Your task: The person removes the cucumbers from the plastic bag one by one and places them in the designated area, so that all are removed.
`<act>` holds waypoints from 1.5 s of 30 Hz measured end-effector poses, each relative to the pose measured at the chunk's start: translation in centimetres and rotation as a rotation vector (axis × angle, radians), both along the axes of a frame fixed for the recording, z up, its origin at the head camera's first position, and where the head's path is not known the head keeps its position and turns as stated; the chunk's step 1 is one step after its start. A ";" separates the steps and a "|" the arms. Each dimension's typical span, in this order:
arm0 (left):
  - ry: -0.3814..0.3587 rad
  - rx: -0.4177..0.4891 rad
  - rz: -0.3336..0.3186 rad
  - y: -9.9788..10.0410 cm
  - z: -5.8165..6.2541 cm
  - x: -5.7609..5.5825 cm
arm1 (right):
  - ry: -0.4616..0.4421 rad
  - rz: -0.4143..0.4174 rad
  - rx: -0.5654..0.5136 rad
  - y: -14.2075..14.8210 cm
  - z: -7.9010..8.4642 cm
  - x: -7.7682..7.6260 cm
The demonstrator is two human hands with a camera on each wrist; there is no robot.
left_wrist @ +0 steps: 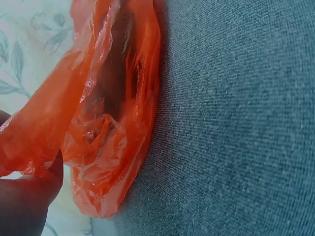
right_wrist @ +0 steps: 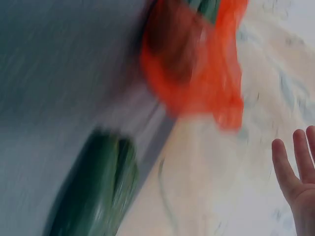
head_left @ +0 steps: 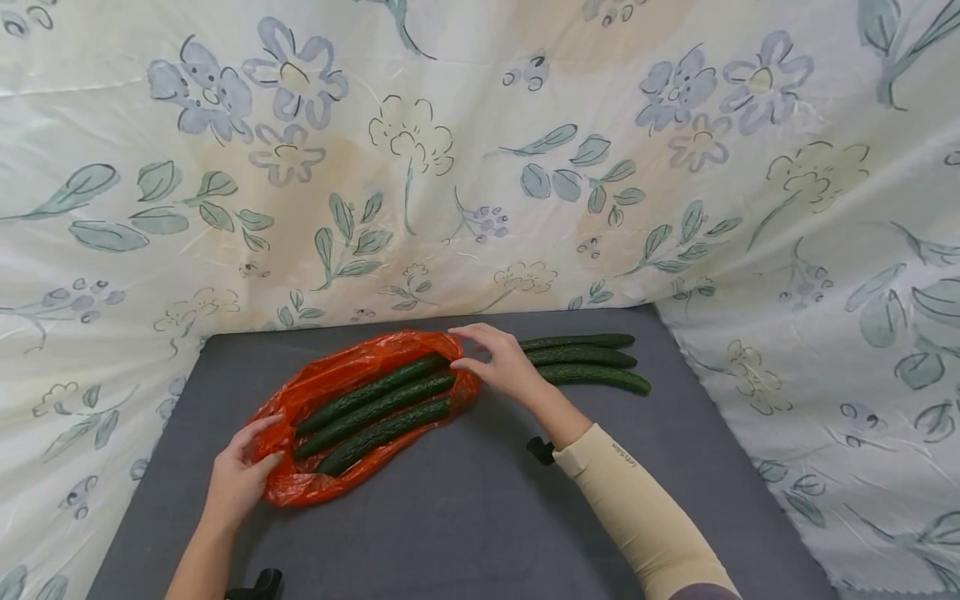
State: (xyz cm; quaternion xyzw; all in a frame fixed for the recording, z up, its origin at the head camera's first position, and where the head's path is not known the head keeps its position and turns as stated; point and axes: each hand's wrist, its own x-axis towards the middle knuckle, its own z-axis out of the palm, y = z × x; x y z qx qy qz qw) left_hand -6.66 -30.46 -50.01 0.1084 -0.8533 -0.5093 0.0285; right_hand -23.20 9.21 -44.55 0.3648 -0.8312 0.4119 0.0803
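An orange plastic bag (head_left: 315, 379) lies open at the left of the table, with three dark green cucumbers (head_left: 375, 411) side by side in it. At the bag's near left end, my left hand (head_left: 234, 482) pinches the edge between thumb and fingers; the left wrist view has the thin film drawn up there. Over the bag's right end is my right hand (head_left: 506, 365), its fingers extended. In the right wrist view that hand (right_wrist: 301, 189) has spread fingers and holds nothing. Three more cucumbers (head_left: 588, 357) lie together right of the bag, partly hidden behind the right hand.
The dark grey table (head_left: 465, 517) meets a flowered curtain (head_left: 480, 208) at its back and sides. Black wrist camera parts (head_left: 540, 451) stick out beside both wrists. A beige sleeve (head_left: 630, 508) covers the right forearm.
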 end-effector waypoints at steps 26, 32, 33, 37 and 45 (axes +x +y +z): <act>-0.016 -0.038 0.009 -0.2 -0.3 0.0 | -0.191 0.057 0.572 -10.2 -6.9 3.0; -0.020 -0.034 0.019 -0.3 -0.5 0.2 | -0.090 0.052 0.677 -10.4 -6.9 3.6; -0.019 -0.032 0.018 -0.4 -0.5 0.2 | -0.078 0.049 0.687 -10.4 -7.0 3.6; -0.013 -0.034 0.010 -0.4 -0.3 0.3 | -0.046 0.051 0.687 -10.4 -7.2 3.5; -0.019 -0.073 -0.008 -0.3 0.0 0.4 | -0.010 0.093 0.615 -10.6 -6.3 3.0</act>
